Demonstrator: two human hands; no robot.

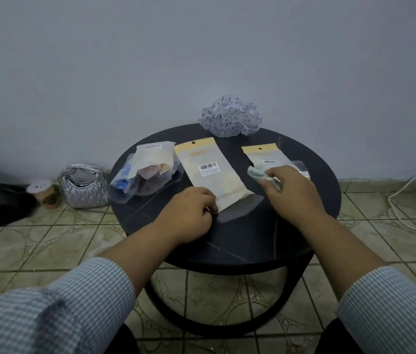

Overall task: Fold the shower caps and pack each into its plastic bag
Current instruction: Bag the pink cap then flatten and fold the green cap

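Left hand [189, 210] rests on the near part of the round black table [311, 200], knuckles up, its fingers curled under and pinching the near left corner of the middle plastic bag [212, 175]. Right hand [291, 190] is curled as well, closed around a small pale green bundle [256, 172], apparently a folded shower cap, which sticks out past the fingertips on the hand's left side. This hand sits over the near end of the right plastic bag [263, 155], and a clear flap of that bag shows just beyond the knuckles.

By size, the table comes first, standing on a tiled floor [36, 241] against a plain wall [202, 47]. Both forearms reach in from checked blue-and-white sleeves [56, 310]. On the floor to the left lies a silver quilted handbag [84, 186], with a paper cup [42, 194] beside it. White cable [406, 200] loops over the floor at the right.

On the tabletop, an unfolded white shower cap with purple print [230, 118] lies puffed up at the far edge. At the left lies a loose pile of filled bags [145, 172], with blue and pinkish contents showing through the plastic. The middle bag lies flat with a yellow header, a hang hole and a barcode label, and its clear flap extends toward the person. The right bag is smaller in view, with the same yellow header.
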